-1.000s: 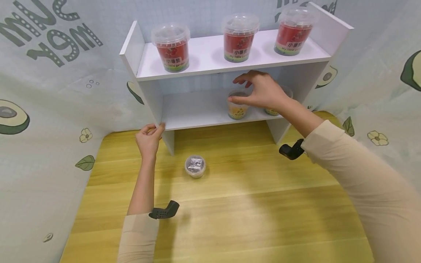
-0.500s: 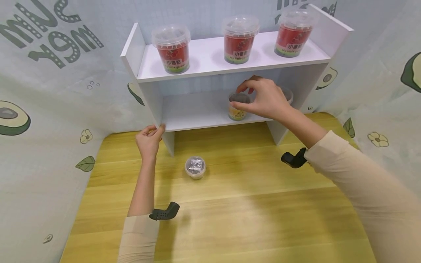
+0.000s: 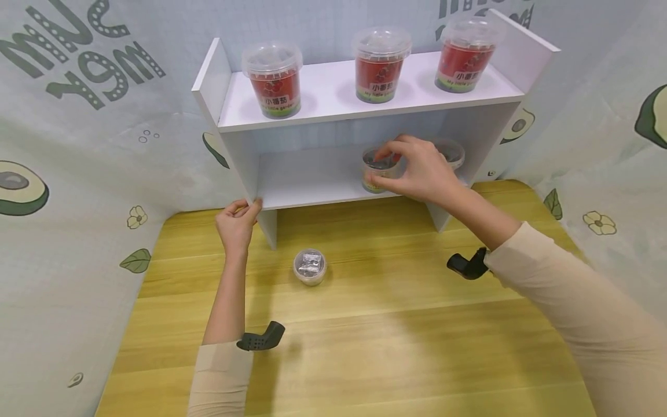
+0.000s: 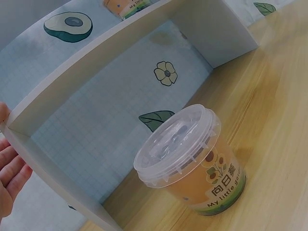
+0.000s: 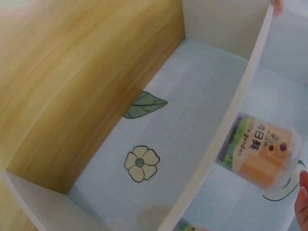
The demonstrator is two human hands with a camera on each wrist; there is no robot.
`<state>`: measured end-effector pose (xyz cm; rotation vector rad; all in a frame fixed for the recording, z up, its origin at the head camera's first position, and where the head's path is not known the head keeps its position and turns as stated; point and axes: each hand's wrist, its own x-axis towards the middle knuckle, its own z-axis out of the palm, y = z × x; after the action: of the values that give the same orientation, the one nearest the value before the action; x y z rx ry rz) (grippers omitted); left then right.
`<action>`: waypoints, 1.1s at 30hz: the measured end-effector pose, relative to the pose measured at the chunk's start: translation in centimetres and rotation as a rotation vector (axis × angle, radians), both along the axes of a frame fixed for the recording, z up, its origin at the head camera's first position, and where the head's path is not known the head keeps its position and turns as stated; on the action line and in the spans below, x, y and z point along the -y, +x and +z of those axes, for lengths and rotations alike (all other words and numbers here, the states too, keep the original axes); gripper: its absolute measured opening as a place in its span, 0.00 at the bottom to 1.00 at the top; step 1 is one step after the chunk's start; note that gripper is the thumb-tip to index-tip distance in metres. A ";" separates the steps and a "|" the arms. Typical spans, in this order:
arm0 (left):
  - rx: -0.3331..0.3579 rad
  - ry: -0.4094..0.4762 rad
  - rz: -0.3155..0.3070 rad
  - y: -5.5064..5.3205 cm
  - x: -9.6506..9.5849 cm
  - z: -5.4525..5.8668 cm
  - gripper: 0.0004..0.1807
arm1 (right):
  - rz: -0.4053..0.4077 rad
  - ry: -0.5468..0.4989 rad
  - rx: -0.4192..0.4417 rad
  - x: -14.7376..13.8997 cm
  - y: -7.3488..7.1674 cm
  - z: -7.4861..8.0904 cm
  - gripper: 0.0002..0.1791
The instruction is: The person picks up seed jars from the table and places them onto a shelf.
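Observation:
A white two-tier shelf [image 3: 307, 174] stands on the table. My left hand [image 3: 237, 226] pinches its left side panel near the lower board's front corner. My right hand [image 3: 422, 168] is curved over a clear lidded plastic cup [image 3: 372, 184] on the lower board, its thumb in front of the cup and its fingers above the lid. An orange sunflower label shows on this cup in the right wrist view, with fingertips [image 5: 302, 197] close by the lid. Behind my right hand, another cup [image 3: 452, 153] is partly hidden. A lidded sunflower cup [image 4: 211, 180] sits on the table.
Three red-labelled lidded cups [image 3: 276, 92] are spaced along the top board. The yellow wooden table [image 3: 365, 336] extends in front of the shelf. Behind and beside it hangs a patterned cloth [image 3: 78, 231] with avocados and flowers.
My right hand has lowered over the cup on the lower board, its thumb now further down the cup's front. My left hand keeps its place on the shelf.

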<state>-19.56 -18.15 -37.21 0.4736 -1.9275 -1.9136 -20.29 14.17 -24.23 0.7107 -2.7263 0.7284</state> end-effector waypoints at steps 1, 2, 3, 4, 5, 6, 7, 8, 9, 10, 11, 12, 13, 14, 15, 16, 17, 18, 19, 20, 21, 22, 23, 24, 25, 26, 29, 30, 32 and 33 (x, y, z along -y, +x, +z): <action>-0.002 -0.002 0.001 0.0 0.0 0.0 0.12 | 0.007 -0.004 -0.005 0.0 0.1 -0.2 0.21; -0.003 -0.003 0.002 0.0 0.0 0.0 0.12 | 0.013 -0.004 -0.013 0.0 0.3 -0.3 0.21; -0.006 -0.002 0.003 0.0 0.0 0.0 0.12 | 0.019 -0.008 -0.018 0.0 0.4 -0.5 0.20; -0.007 -0.003 0.004 0.0 0.0 0.0 0.12 | 0.029 -0.011 -0.023 0.0 0.6 -0.8 0.19; -0.007 -0.003 0.004 0.0 0.0 0.0 0.11 | 0.037 -0.013 -0.028 0.0 0.8 -1.0 0.19; -0.007 -0.002 0.005 0.0 0.1 0.0 0.11 | 0.042 -0.016 -0.031 0.0 1.0 -1.3 0.19; -0.006 -0.001 0.005 0.0 0.1 0.0 0.11 | 0.046 -0.021 -0.032 0.0 1.1 -1.6 0.18; -0.005 0.000 0.005 0.0 0.1 0.0 0.11 | 0.049 -0.024 -0.031 0.0 1.3 -1.8 0.18; -0.005 0.000 0.005 0.0 0.1 0.0 0.10 | 0.052 -0.029 -0.026 0.0 1.5 -2.1 0.18; -0.004 0.001 0.004 0.0 0.1 0.0 0.10 | 0.053 -0.032 -0.019 0.1 1.6 -2.4 0.18; -0.004 0.001 0.003 0.0 0.1 0.0 0.10 | 0.056 -0.034 -0.014 0.1 1.7 -2.7 0.19; -0.004 0.001 0.002 0.0 0.2 0.0 0.10 | 0.057 -0.037 -0.004 0.1 1.9 -2.9 0.19; -0.005 0.001 0.001 0.0 0.2 0.0 0.10 | 0.057 -0.037 0.004 0.1 2.0 -3.2 0.19; -0.004 0.001 0.001 -0.1 0.2 0.0 0.10 | 0.058 -0.038 0.013 0.2 2.1 -3.5 0.19; -0.004 0.001 0.000 -0.1 0.2 0.0 0.10 | 0.057 -0.041 0.024 0.2 2.2 -3.7 0.19; -0.005 0.004 0.000 -0.1 0.2 0.0 0.10 | 0.056 -0.044 0.037 0.2 2.3 -4.0 0.19; -0.005 0.005 -0.001 -0.1 0.2 0.0 0.10 | 0.058 -0.048 0.048 0.3 2.4 -4.2 0.18; -0.008 0.010 0.000 -0.1 0.2 0.0 0.10 | 0.058 -0.056 0.060 0.3 2.5 -4.5 0.18; -0.008 0.009 0.001 -0.1 0.2 0.0 0.10 | 0.061 -0.063 0.072 0.3 2.6 -4.8 0.18; -0.009 0.009 0.003 -0.1 0.2 0.0 0.10 | 0.064 -0.068 0.082 0.3 2.7 -5.1 0.17; -0.009 0.010 0.006 -0.1 0.2 0.0 0.10 | 0.066 -0.071 0.089 0.4 2.7 -5.4 0.17; -0.012 0.011 0.009 -0.1 0.1 0.0 0.10 | 0.072 -0.074 0.095 0.4 2.8 -5.7 0.17; -0.012 0.007 0.012 -0.1 0.1 0.0 0.10 | 0.078 -0.075 0.096 0.4 2.9 -5.9 0.17; -0.014 0.003 0.017 -0.1 0.0 0.0 0.10 | 0.080 -0.077 0.097 0.5 2.9 -6.2 0.17; -0.017 -0.005 0.020 0.0 0.0 0.0 0.10 | 0.082 -0.077 0.099 0.5 3.0 -6.5 0.17; -0.023 -0.010 0.024 0.0 -0.1 -0.1 0.09 | 0.082 -0.078 0.097 0.5 3.0 -6.8 0.17; -0.045 -0.030 0.032 0.0 -0.1 -0.2 0.10 | 0.084 -0.093 0.110 0.7 3.1 -7.3 0.17; -0.051 -0.032 0.034 0.0 -0.2 -0.2 0.10 | 0.082 -0.100 0.119 0.7 3.1 -7.5 0.17; -0.065 -0.043 0.039 0.0 -0.2 -0.2 0.11 | 0.077 -0.115 0.143 0.8 3.2 -7.7 0.17; -0.072 -0.047 0.042 0.0 -0.2 -0.2 0.11 | 0.075 -0.123 0.158 0.9 3.3 -7.8 0.16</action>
<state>-19.61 -17.94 -37.44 0.4224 -1.8982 -1.8298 -17.01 13.28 -32.05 0.7607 -2.7768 0.9998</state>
